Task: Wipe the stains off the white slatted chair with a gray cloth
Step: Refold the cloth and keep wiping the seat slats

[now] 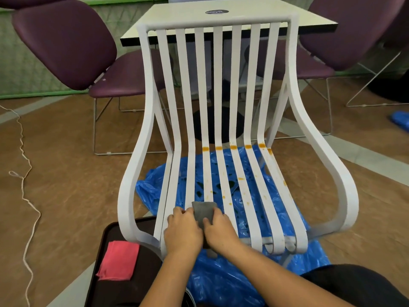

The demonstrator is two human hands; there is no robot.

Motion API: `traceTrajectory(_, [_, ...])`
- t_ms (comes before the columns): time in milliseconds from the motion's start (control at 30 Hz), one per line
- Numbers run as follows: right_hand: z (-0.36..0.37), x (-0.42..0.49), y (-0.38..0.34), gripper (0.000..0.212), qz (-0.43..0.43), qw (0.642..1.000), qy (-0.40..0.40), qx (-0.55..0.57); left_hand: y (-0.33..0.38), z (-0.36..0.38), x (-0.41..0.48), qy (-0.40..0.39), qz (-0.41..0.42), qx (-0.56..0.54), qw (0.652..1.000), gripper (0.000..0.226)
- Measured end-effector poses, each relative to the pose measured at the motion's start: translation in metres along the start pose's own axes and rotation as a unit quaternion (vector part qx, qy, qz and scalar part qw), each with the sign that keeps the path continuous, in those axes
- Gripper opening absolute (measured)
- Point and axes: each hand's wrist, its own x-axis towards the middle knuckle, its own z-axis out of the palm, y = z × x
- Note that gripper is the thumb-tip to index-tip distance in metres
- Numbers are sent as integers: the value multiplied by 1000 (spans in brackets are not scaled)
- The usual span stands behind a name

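- Far left, a white cord (24, 189) snaked across the brown floor.
- Above it sat a purple padded chair (64, 43) on thin wire legs.
- Low down, a dark tray (106, 229) lay just beside the chair's front left corner, with a folded pink cloth (119, 260) lying flat on it.
- Centre stage was the white slatted chair (152, 85), facing the camera with its back to a pale square table (243, 18).
- The left hand (182, 231) was down on the seat slats near the front edge, fingers curled and pinching the left side of the gray cloth (203, 212).
- That cloth lay pressed on the middle-left seat slats, close to the front lip, with a bit of it hanging below between the wrists.
- The right hand (221, 229) was right alongside, touching the left, its fingers bent over the cloth's right side and gripping it.
- Further back, a row of orange stains (233, 147) ran across the slats where seat met back, and smaller orange specks dotted the right-hand slats ahead of the cloth.
- Under the chair, a crumpled blue plastic sheet (221, 280) covered the floor.
- At the right stood another purple chair (354, 29).
- At the far right edge there was a blurred blue lump (400, 119) on the floor, too unclear to name.
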Motion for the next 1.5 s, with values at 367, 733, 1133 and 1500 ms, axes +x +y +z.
traceTrajectory(367, [35, 55, -21, 80, 91, 986, 39, -135, -21, -12, 21, -163, -9, 48, 985, 42])
traceTrajectory(733, [16, 135, -59, 98, 74, 957, 46, -277, -16, 10, 35, -180, -14, 103, 978, 69])
traceTrajectory(1133, [13, 137, -57, 104, 68, 962, 47, -261, -26, 7, 35, -122, 37, 71, 989, 36])
traceTrajectory(1500, [50, 25, 2, 82, 40, 958, 111, -260, -30, 4, 29, -100, 42, 20, 994, 23])
